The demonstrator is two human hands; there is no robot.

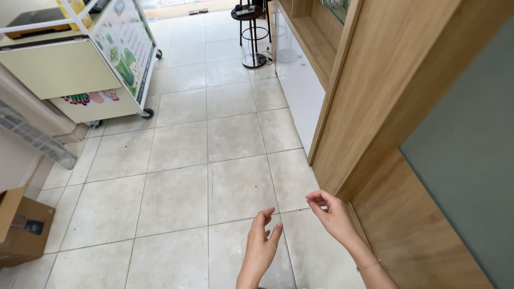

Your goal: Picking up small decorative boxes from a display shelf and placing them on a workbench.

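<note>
from the head camera we look down at our two bare hands held over a pale tiled floor, neither one holding or touching anything. our left hand is open, fingers straight and loosely together, pointing away from us. our right hand sits just beside it, apart from it, with the fingers curled in and the thumb and forefinger tips nearly meeting, empty; a thin bracelet circles its wrist. just to the right of the right hand rises a wooden wall panel with a grey-green surface beyond it. well ahead of the hands and to the left stands a wheeled cart with pictures on its side. far ahead is a black stool. well to the left of the left hand lies a cardboard box.
</note>
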